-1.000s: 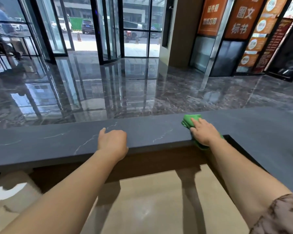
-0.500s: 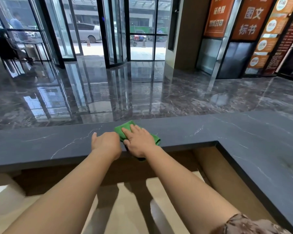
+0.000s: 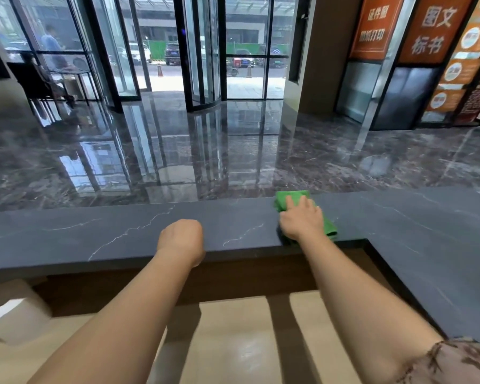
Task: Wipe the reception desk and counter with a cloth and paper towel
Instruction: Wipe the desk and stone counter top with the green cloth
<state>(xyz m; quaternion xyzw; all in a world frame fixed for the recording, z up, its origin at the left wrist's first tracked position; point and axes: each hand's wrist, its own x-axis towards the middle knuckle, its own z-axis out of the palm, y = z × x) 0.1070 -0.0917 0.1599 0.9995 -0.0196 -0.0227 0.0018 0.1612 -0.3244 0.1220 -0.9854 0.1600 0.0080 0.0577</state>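
Head view: the right hand [image 3: 302, 220] lies flat on the green cloth [image 3: 290, 199], fingers [image 3: 290, 205] straight and close together, pressing it to the dark surface [image 3: 94, 239]. The cloth sits near the inner corner where the surface turns toward the person, one end at the far edge and the other near the front edge. Half a second ago hand and cloth were just beside the left hand [image 3: 182, 236]; now they are well apart from it, back where they were a second ago. That reads as back-and-forth strokes along this stretch, so the wiping looks under way, not finished. The run to the right of the corner and the long run to the left probably remain.

The left hand has kept its place at the near edge, fingers curled under in a fist. Nothing shows in it, though the fingertips are hidden. No paper towel can be made out.

The surface is grey stone with pale veins. Below it lies a lighter lower desk [image 3: 233, 342], with a blurred white shape [image 3: 14, 314] at its left. Beyond is a glossy marble floor [image 3: 178, 151], a glass revolving door [image 3: 203, 51] and orange signs [image 3: 377, 26] on the right.
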